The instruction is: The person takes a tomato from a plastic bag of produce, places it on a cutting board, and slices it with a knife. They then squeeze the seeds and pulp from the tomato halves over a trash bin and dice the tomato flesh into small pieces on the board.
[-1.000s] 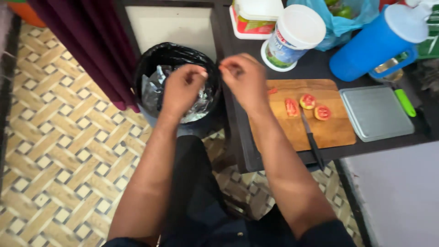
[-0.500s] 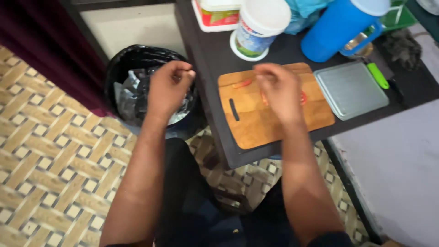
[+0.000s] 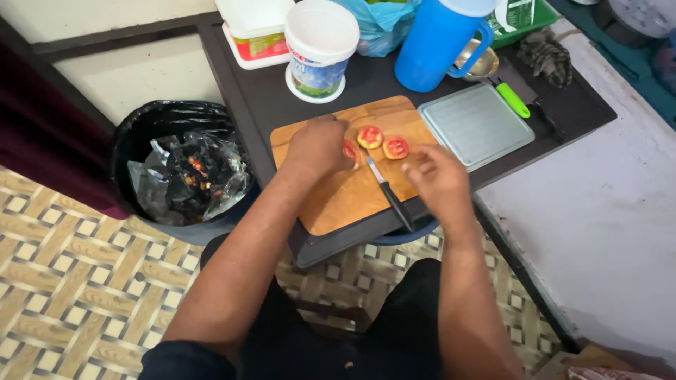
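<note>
A wooden cutting board [image 3: 352,197] lies on a dark table [image 3: 260,105]. On it sit red tomato halves [image 3: 382,141], cut side up. My left hand [image 3: 317,144] rests on the board with its fingers on another tomato piece [image 3: 350,150] at the left of the halves. A black-handled knife [image 3: 389,193] lies flat on the board between my hands. My right hand [image 3: 438,179] hovers over the board's right edge, just right of the knife, fingers loosely curled and holding nothing.
A black-lined bin [image 3: 179,165] with scraps stands on the patterned floor left of the table. Behind the board are a white tub [image 3: 320,46], a white box [image 3: 257,28], a blue jug [image 3: 440,42], a grey lid [image 3: 475,125], a green-handled tool [image 3: 514,100].
Both hands have come from over the bin to the cutting board. The left hand now touches a tomato piece; the right has settled beside the knife.
</note>
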